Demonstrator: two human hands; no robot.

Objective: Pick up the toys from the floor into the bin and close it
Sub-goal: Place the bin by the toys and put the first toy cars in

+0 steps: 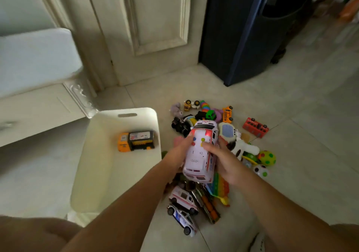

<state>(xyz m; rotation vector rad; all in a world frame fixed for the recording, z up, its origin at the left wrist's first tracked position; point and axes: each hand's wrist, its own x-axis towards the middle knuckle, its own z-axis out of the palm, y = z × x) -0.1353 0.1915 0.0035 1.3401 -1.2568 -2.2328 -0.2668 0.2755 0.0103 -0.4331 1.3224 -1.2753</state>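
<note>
A large white toy ambulance (200, 154) is lifted above the toy pile, held from both sides. My left hand (177, 152) grips its left flank and my right hand (223, 160) grips its right flank, fingers over the roof. To the left stands the open white bin (93, 164), with a yellow and black toy truck (136, 140) lying inside it. On the floor under and around my hands lie several toys: a small ambulance (182, 199), a police car (183, 220), a red bus (255, 127), a rainbow pop mat (219, 187) and spotted balls (267, 157).
A white cabinet (38, 104) runs along the left behind the bin. A cream door (155, 28) stands at the back and a dark blue appliance (237, 32) at the back right. Tiled floor (310, 115) stretches to the right of the pile.
</note>
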